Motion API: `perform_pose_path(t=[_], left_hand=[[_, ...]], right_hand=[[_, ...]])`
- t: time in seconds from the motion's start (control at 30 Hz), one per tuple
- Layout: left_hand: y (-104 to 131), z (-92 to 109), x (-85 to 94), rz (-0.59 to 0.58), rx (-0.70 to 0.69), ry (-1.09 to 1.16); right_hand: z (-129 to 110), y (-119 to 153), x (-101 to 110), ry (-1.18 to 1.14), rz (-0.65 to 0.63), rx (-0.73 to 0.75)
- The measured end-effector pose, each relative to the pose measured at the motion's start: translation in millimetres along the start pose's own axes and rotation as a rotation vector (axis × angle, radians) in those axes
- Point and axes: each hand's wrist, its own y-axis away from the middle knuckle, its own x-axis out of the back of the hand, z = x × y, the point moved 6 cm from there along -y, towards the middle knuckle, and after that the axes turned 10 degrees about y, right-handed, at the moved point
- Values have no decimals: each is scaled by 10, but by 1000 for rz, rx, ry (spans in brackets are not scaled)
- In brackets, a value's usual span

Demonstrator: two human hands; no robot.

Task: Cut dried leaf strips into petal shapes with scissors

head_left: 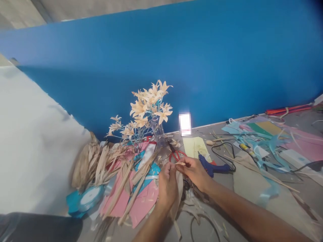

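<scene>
In the middle of the head view, my left hand (168,185) and my right hand (195,171) are close together, both closed. A thin pale strip (182,163) shows between the thumb and fingertips of my right hand. What my left fingers pinch is hidden by the hand. Just beyond the hands lie red-handled scissors (176,155). A blue glue gun (210,167) rests to the right of my right hand. Behind, a clear vase (158,132) holds cream lily-like artificial flowers (151,101) on bluish stems.
Dried husks (87,163) and pink paper (145,205) spread at the left, beside a roll of light-blue ribbon (91,196). Yellow paper (199,148) lies past the glue gun. Loose blue ribbon (261,151) and coloured sheets (302,141) cover the right. A blue wall (227,67) stands behind.
</scene>
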Motion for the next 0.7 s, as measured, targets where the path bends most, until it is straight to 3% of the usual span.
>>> perform_pose_path(t=[0.13,0.27,0.47,0.57,0.7], left_hand=[[54,-123,-52,-34,25,-3],[76,-87,-114,-91,33,26],[85,-152,-133,-104,96,54],[76,-184,-140,-105,106,102],[23,-159,-66,-175,293,302]], right_hand=[[130,48,51,213,62,64],[194,62,160,324,197,99],[157,17,132,252,72,108],[143,13,159,319,127,128],[178,-21,230,325,169,100]])
